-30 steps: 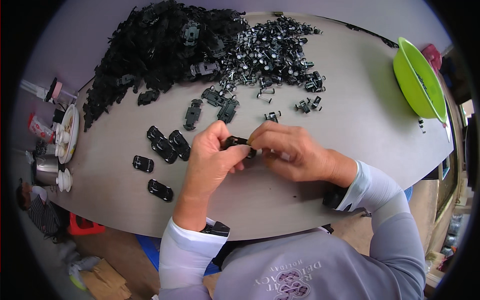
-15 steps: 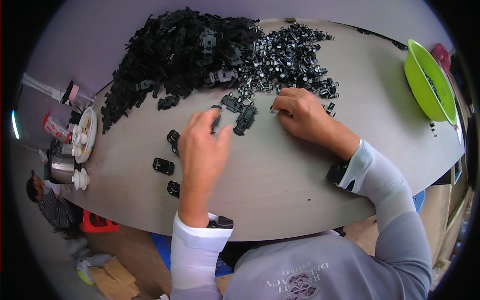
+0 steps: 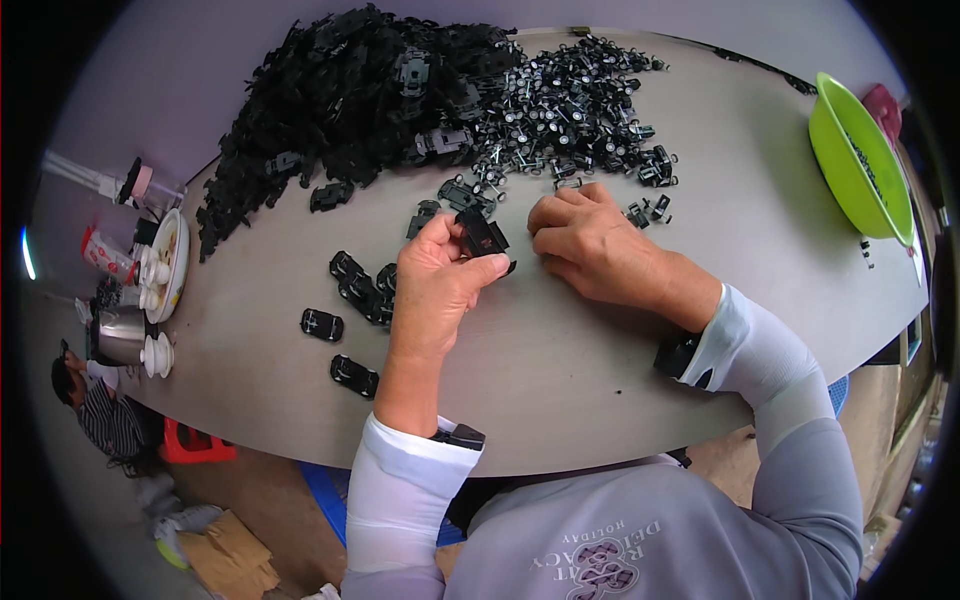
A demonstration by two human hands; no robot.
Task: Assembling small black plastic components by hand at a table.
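Between thumb and fingers of my left hand (image 3: 437, 278) is a black toy car chassis (image 3: 484, 235), tilted above the table. My right hand (image 3: 598, 245) is closed just to its right, fingertips pinched together; whatever they hold is hidden. Beyond the hands, a dark grey chassis (image 3: 466, 196) and another chassis (image 3: 423, 216) lie on the tabletop. Left of my left wrist are several small black car parts, among them a separate one (image 3: 322, 324), one nearer me (image 3: 354, 375) and a cluster (image 3: 362, 288). Loose wheel-and-axle pieces (image 3: 650, 210) lie past my right hand.
A large heap of black chassis (image 3: 330, 110) fills the far left, beside a pile of wheel axles (image 3: 570, 105). A green basin (image 3: 850, 175) stands at right. Along the left edge are a plate (image 3: 178, 265), white cups and a metal pot (image 3: 122, 335). A person (image 3: 100, 405) sits beyond.
My left hand has taken up a chassis and turned it palm-inward, closer to my right hand. My right hand has shifted slightly left and nearer me, off the axle pile.
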